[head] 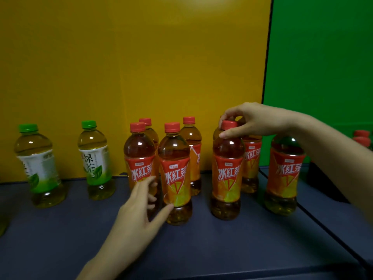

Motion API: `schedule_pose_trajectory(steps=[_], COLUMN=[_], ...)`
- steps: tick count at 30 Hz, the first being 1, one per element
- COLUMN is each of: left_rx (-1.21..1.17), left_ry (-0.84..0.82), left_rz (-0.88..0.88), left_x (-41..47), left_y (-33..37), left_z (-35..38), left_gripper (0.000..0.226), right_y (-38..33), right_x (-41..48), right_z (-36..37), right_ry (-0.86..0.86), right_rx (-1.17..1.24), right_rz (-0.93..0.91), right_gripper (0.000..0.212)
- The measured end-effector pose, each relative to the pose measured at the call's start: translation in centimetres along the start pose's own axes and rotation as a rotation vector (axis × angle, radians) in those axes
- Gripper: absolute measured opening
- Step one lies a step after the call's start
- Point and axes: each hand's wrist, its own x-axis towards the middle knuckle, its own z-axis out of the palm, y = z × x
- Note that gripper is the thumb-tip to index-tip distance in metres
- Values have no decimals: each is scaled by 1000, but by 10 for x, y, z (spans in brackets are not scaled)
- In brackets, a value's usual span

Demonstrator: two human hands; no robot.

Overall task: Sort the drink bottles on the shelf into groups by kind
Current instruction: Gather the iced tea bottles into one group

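Observation:
Two green-capped green tea bottles point(40, 166) point(95, 160) stand at the left of the dark shelf point(201, 249). Several red-capped iced tea bottles stand in the middle and right. My left hand point(139, 207) reaches between the two front middle ones, fingers on the left bottle point(138, 156) and thumb touching the orange-labelled bottle point(175, 170); its fingers are relaxed. My right hand point(248, 120) pinches the red cap of an iced tea bottle point(227, 172) from above. Another iced tea bottle point(284, 174) stands at the right under my forearm.
A yellow back wall point(131, 57) meets a green panel point(323, 57) at the right. More red caps point(362, 138) show at the far right edge, past a seam in the shelf. A green tea bottle's edge shows at the far left border.

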Motion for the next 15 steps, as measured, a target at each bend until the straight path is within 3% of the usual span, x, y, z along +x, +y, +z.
schedule_pose_trajectory(steps=[2,4,8,10,13,15], left_rx=[16,16,-84,-159,-219,-238], left_ry=[-25,-57,-122,-160,-226,-266], left_rz=[-37,-70,-166,-186,-221,-227], left_x=[1,3,16,21,27,32], left_y=[4,6,7,7,6,6], left_z=[9,17,25,25,26,29], left_gripper=[72,75,69,62,59,64], right_y=[6,11,43,68,96,106], right_x=[-1,-13,-74,-106,-129,-127], right_z=[3,-1,2,19,49,66], right_ry=[53,152,768,920,678,449], right_rx=[-17,-8,92,175,365,473], right_rz=[-18,-18,17,136,289,333], right_gripper=[46,54,34,46,104,115])
